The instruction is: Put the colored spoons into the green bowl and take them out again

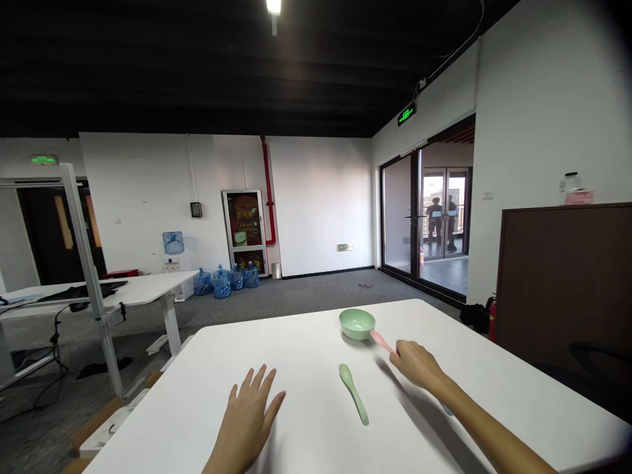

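Across the white table (pixel 494 382) before me, my left hand (pixel 249 411) rests flat at seven o'clock, fingers spread. My right hand (pixel 417 364) reaches out at two o'clock. At twelve sits the green bowl (pixel 357 324). Between my hands lies the green spoon (pixel 353 393). My right fingertips pinch the pink spoon (pixel 381 340), just beside the bowl's four o'clock edge.

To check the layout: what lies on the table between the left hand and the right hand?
In the head view, a green spoon lies on the table between the left hand and the right hand, which holds a pink spoon.
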A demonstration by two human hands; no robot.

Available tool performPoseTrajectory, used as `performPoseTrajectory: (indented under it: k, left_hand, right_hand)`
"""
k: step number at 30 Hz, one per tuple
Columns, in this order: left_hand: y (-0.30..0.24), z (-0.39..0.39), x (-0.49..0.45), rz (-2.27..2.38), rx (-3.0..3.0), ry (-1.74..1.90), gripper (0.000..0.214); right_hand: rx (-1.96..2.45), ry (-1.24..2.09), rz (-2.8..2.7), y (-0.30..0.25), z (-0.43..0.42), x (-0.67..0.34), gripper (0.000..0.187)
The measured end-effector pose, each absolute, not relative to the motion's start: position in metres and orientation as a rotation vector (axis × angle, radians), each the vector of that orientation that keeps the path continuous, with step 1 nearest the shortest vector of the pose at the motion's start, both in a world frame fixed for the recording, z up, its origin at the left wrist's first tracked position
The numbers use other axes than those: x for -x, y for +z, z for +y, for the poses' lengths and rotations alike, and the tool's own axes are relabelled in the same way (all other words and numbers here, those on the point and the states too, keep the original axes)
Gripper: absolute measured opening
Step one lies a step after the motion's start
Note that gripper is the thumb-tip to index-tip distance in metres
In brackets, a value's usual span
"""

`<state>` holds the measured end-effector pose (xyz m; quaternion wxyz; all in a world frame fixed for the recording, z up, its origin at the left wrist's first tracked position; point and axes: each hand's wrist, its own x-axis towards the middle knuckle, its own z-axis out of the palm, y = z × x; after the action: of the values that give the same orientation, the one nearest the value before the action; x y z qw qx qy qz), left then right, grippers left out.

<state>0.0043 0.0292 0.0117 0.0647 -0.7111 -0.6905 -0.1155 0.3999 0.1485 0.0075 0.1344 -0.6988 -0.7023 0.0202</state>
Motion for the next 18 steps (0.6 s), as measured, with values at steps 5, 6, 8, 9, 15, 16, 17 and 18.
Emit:
performPoseTrajectory:
  k: [5, 6, 8, 9, 15, 16, 17, 18]
  left_hand:
    - [0.011, 0.031, -0.003, -2.065, 2.146, -0.388, 0.058]
    - [0.010, 0.032, -0.003, -2.064, 2.147, -0.394, 0.058]
    - [0.010, 0.032, -0.002, -2.063, 2.154, -0.395, 0.058]
    - [0.010, 0.031, -0.002, -2.063, 2.157, -0.393, 0.059]
    - [0.009, 0.033, -0.001, -2.064, 2.164, -0.392, 0.059]
    - [0.008, 0.033, 0.000, -2.060, 2.165, -0.399, 0.059]
    - [0.007, 0.034, 0.001, -2.056, 2.165, -0.408, 0.058]
    - [0.006, 0.035, 0.001, -2.055, 2.163, -0.416, 0.058]
  right_hand:
    - [1.999, -0.012, -2.036, 0.046, 0.190, -0.379, 0.031]
    - [2.004, -0.013, -2.036, 0.050, 0.199, -0.374, 0.030]
    - [2.015, -0.005, -2.036, 0.055, 0.216, -0.366, 0.027]
    - [2.020, 0.002, -2.036, 0.056, 0.224, -0.362, 0.027]
    - [2.073, 0.056, -2.010, 0.045, 0.258, -0.349, 0.044]
    - [2.081, 0.062, -2.005, 0.042, 0.262, -0.348, 0.045]
    - [2.087, 0.067, -2.002, 0.039, 0.266, -0.347, 0.044]
    - [2.093, 0.070, -1.998, 0.035, 0.270, -0.346, 0.044]
